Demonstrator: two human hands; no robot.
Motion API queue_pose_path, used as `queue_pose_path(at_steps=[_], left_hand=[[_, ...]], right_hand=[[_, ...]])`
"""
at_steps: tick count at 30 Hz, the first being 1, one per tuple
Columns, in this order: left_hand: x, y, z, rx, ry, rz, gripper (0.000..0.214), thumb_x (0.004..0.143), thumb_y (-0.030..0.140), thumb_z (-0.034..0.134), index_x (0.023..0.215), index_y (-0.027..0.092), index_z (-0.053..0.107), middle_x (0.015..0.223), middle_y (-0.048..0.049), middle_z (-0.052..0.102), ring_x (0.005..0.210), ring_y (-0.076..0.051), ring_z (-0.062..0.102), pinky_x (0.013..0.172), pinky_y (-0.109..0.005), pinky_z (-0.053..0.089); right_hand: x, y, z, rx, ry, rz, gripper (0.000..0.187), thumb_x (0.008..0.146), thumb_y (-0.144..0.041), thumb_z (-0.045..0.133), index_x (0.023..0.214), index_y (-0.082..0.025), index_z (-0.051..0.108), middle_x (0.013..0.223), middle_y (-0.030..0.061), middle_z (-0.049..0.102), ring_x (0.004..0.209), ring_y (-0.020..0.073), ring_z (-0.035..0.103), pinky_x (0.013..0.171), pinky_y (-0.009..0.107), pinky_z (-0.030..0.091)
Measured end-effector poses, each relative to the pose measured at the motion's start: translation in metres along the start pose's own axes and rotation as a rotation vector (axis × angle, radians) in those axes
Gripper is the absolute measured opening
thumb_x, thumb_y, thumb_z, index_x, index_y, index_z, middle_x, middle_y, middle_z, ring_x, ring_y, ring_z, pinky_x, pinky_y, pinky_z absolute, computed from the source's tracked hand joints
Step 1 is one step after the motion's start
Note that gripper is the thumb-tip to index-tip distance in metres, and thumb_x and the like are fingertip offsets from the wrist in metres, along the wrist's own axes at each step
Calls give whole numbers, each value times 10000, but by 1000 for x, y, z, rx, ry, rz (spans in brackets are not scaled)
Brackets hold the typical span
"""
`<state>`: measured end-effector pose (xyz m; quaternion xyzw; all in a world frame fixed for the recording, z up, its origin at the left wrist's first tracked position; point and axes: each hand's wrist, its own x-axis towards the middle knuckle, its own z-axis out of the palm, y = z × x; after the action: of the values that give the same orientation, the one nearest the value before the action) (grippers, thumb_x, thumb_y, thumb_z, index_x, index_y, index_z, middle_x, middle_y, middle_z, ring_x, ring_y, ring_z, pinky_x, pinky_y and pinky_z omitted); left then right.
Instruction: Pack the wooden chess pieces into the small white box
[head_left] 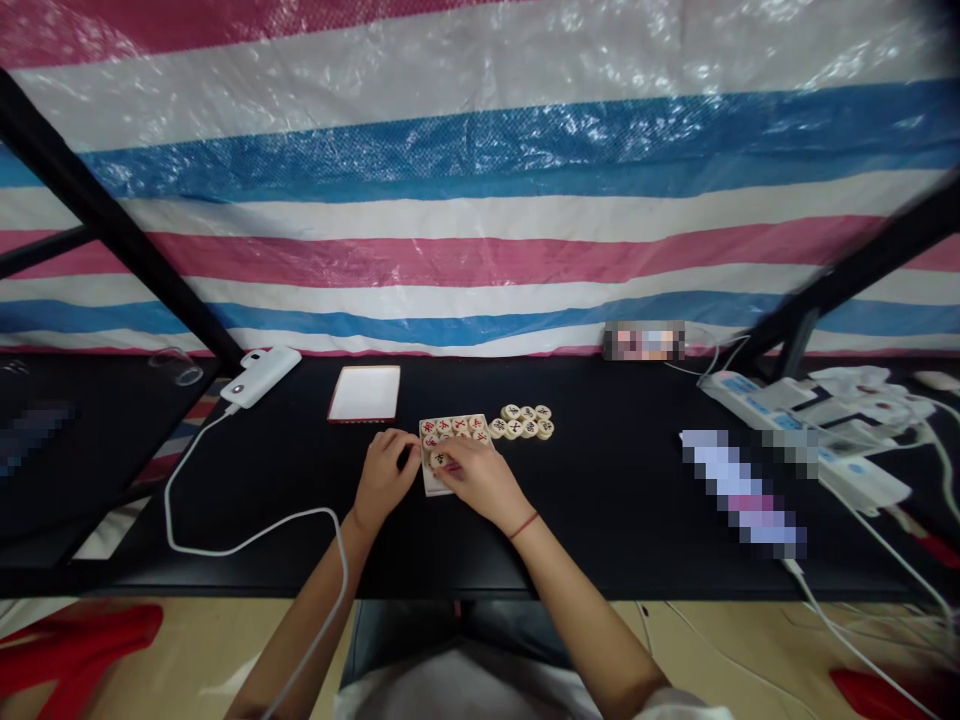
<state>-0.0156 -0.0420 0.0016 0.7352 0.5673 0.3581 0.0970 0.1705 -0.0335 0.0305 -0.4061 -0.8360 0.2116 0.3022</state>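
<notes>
A small white box (433, 484) lies on the black table (615, 500), with several round wooden chess pieces (454, 428) marked in red packed inside it. My left hand (384, 474) rests curled against the box's left side. My right hand (480, 475) lies over the box's near part, fingers pinched on one wooden piece (438, 460). Several loose wooden pieces (525, 421) with dark marks lie on the table just right of the box. A red string circles my right wrist.
The box lid (364, 393) lies left of the box. A white power bank (260, 376) with a cable sits at the far left. Power strips and cables (825, 420) crowd the right side. A striped tarp hangs behind the table.
</notes>
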Motion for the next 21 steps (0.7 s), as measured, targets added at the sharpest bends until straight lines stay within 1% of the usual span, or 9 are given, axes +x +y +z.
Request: queue_pose_path(at_steps=[2,4,7,11,13,15,18,19,21], left_hand=[[0,-2,1,-44,13,-25,151,898,205,477,919,202,627,892,-31,639,849,-169,575,812,-323,464],[0,-1,1,-64,11,-41,144,899,206,480,917,200,622,870,-27,640,819,-162,577,781,-307,473],[0,1,1,-71,12,-58,139,895,211,488,909,202,625,838,-20,637,765,-152,572,735,-291,475],[0,2,1,-89,14,-70,140,892,211,490,895,204,629,833,-17,639,753,-144,576,726,-280,479],[0,1,2,-103,11,-76,143,895,213,487,900,204,629,841,-18,638,764,-143,582,730,-278,483],[0,-1,3,-114,23,-71,147,898,214,485,927,202,628,859,-23,636,782,-146,586,747,-285,489],[0,-3,4,-128,57,-50,161,900,217,490,989,203,624,896,-32,634,815,-151,592,773,-299,499],[1,-3,3,-130,70,-38,163,899,216,492,996,205,622,898,-32,634,822,-152,594,774,-300,501],[6,-2,2,-133,98,-11,161,897,212,495,997,208,621,890,-30,631,826,-153,595,770,-297,503]], right_hand=[[2,0,4,-96,-28,-59,104,816,-128,633,860,-217,665,912,36,694,894,195,612,838,330,493],[3,2,5,-150,-35,-109,73,815,-143,644,816,-214,658,929,44,683,922,208,589,852,338,478],[4,7,3,-193,-39,-124,78,794,-149,667,840,-210,653,995,62,649,955,222,570,849,347,471],[7,8,4,-250,-81,-132,77,802,-131,646,838,-199,639,942,71,628,947,224,560,856,355,463],[8,7,4,-243,-83,-137,72,807,-131,637,828,-200,631,917,70,622,938,222,558,856,356,458],[8,8,0,-162,-67,-130,61,806,-161,649,844,-202,626,912,62,619,916,210,566,839,340,461],[8,20,-19,-23,10,-39,72,834,-203,613,904,-199,631,908,45,628,850,174,590,793,291,466],[9,28,-29,-24,53,27,93,850,-199,575,920,-195,637,913,45,636,828,163,598,780,279,465],[12,47,-48,-125,155,199,154,849,-196,537,948,-181,654,940,56,657,813,158,614,766,268,461]])
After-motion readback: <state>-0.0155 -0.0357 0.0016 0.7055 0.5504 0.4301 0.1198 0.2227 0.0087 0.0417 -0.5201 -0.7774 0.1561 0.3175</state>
